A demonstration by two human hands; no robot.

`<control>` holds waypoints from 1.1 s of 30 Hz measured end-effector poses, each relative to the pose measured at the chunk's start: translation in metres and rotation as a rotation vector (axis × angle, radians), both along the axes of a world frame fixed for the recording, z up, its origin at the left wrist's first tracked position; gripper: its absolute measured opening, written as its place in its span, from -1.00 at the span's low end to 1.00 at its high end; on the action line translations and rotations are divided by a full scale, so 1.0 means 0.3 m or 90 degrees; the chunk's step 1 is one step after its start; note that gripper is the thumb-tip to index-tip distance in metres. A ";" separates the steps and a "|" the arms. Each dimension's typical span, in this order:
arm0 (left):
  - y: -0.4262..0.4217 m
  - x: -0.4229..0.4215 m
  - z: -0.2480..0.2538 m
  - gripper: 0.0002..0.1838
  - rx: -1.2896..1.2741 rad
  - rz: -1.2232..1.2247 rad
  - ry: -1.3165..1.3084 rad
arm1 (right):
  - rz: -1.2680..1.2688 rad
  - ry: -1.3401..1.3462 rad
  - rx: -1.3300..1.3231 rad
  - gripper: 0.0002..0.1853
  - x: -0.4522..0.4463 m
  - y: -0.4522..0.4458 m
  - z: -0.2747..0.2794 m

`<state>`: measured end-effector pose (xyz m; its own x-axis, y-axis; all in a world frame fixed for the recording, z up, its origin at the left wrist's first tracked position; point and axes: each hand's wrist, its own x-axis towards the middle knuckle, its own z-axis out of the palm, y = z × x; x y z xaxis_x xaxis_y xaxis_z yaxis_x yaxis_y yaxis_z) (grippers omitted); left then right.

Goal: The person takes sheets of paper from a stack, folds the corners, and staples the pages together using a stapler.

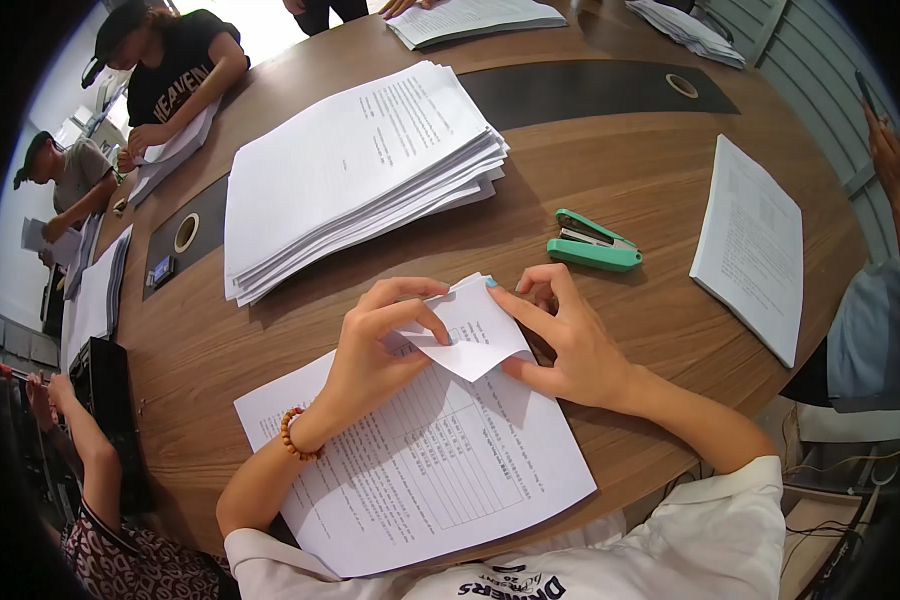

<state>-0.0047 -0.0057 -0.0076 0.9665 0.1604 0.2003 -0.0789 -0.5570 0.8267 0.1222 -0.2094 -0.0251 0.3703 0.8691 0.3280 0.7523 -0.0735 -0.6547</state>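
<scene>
Printed sheets of paper (450,450) lie on the table right in front of me, and their far corner is bent up and folded over. My left hand (385,335) has thumb and fingers closed on the folded part of the sheets. At the right edge of the same sheets is my right hand (580,345), its thumb under the lifted flap and its index finger along the far corner. A teal stapler (595,242) rests just beyond my right hand, its top arm raised. The large paper stack (360,170) sits beyond my left hand.
To the right lies another paper stack (755,240). More papers (475,18) are at the far edge, near a person's hand. Two people with papers stand at the upper left. A person's arm (85,450) shows at lower left, another arm (895,170) at right. Cable holes (186,232) interrupt the tabletop.
</scene>
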 end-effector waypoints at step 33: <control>0.004 -0.006 0.004 -0.46 0.031 0.030 -0.023 | -0.039 0.067 0.009 -0.21 -0.006 0.001 0.005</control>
